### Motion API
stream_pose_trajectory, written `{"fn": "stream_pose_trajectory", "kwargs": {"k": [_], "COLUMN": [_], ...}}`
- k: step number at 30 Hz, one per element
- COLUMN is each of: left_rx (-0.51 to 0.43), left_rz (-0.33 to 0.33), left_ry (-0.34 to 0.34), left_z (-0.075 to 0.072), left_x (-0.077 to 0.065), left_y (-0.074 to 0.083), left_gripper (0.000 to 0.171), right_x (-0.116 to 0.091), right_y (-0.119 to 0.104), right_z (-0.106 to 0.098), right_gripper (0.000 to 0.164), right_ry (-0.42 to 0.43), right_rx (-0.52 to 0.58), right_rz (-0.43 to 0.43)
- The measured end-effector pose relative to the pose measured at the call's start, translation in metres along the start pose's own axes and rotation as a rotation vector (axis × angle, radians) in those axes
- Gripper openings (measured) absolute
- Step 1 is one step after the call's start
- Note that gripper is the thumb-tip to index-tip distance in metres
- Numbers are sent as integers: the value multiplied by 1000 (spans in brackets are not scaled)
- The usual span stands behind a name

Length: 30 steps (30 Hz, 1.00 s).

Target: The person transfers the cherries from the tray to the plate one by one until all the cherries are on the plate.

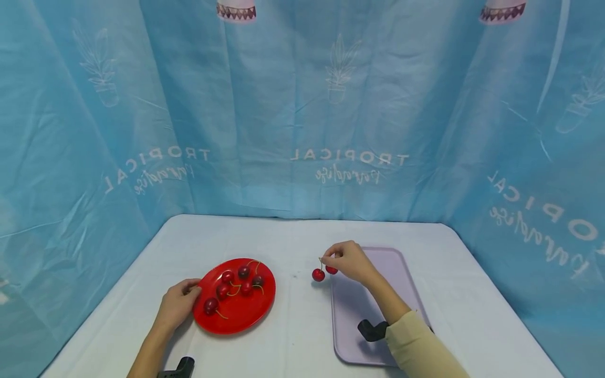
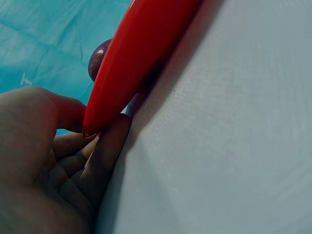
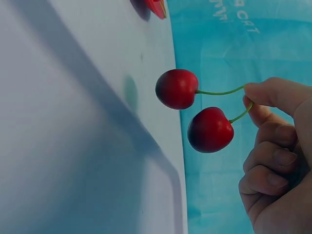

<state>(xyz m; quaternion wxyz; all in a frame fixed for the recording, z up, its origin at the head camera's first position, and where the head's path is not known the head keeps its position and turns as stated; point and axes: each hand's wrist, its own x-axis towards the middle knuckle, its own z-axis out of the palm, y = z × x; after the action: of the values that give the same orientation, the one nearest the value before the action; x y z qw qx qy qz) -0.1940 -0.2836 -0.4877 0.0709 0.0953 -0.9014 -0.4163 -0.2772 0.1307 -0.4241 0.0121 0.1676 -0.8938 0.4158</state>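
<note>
In the head view my right hand (image 1: 351, 261) pinches the green stems of two red cherries (image 1: 319, 275) between thumb and forefinger. The pair dangles over the left edge of a pale purple tray (image 1: 347, 358). In the right wrist view both cherries (image 3: 211, 129) hang side by side, clear of the tray, with the other fingers curled in. My left hand (image 1: 177, 303) grips the rim of a red plate (image 1: 231, 324) at its left side, thumb above and fingers beneath, as the left wrist view shows. Several dark and bright red cherries (image 1: 222, 290) with stems lie on that plate.
A white table (image 1: 302, 336) carries the plate on the left and the tray on the right, with a gap between them. Blue printed curtains (image 1: 264, 115) enclose the back and both sides.
</note>
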Motion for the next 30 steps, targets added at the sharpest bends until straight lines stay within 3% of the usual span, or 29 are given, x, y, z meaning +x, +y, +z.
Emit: {"fn": "stream_pose_trajectory", "kwargs": {"k": [20,30], "left_rx": [24,17], "left_rz": [-40,-21], "left_ry": [-24,-35], "left_z": [0,-3], "left_x": [1,1], "left_y": [-4,4], "left_gripper": [40,41], "right_x": [1,5], "right_y": [-11,-26], "right_z": [25,34], "right_gripper": [9,9], "right_ry": [-19,-6], "right_rx": [21,19], "right_rz": [-59,-76]}}
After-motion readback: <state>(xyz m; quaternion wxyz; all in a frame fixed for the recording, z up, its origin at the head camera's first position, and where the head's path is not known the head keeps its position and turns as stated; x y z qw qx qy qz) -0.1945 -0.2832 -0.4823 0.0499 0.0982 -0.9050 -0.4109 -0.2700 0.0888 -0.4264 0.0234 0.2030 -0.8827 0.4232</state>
